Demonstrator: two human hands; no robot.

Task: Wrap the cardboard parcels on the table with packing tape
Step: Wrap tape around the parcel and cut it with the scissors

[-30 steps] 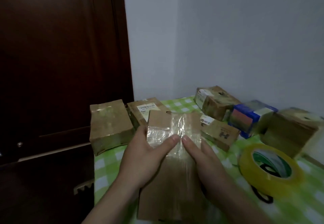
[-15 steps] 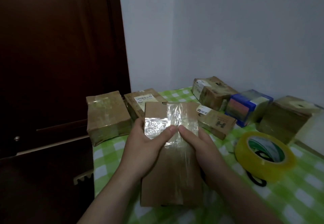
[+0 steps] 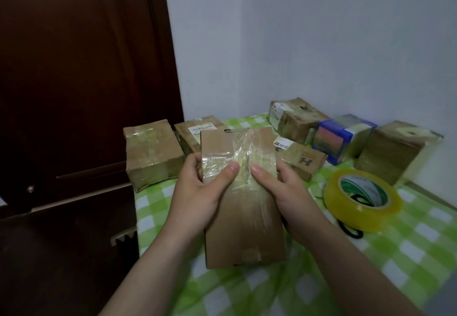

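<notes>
Gripped from both sides by the left hand (image 3: 197,199) and the right hand (image 3: 289,197), thumbs pressing down crinkly clear tape (image 3: 249,150): one brown parcel (image 3: 244,229), over the green checked table (image 3: 420,241). Just to the right, a yellow tape roll (image 3: 371,219). Behind, more wrapped parcels (image 3: 150,152).

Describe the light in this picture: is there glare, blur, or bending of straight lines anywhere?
Head view: dim, flat light, soft shadows; the dark brown wooden door is nearly black; the crinkled clear tape on the brown cardboard parcel, held by the left hand and right hand, shows pale glare; the wide lens tilts the door edge; the yellow packing tape roll looks sharp, without motion blur.
</notes>
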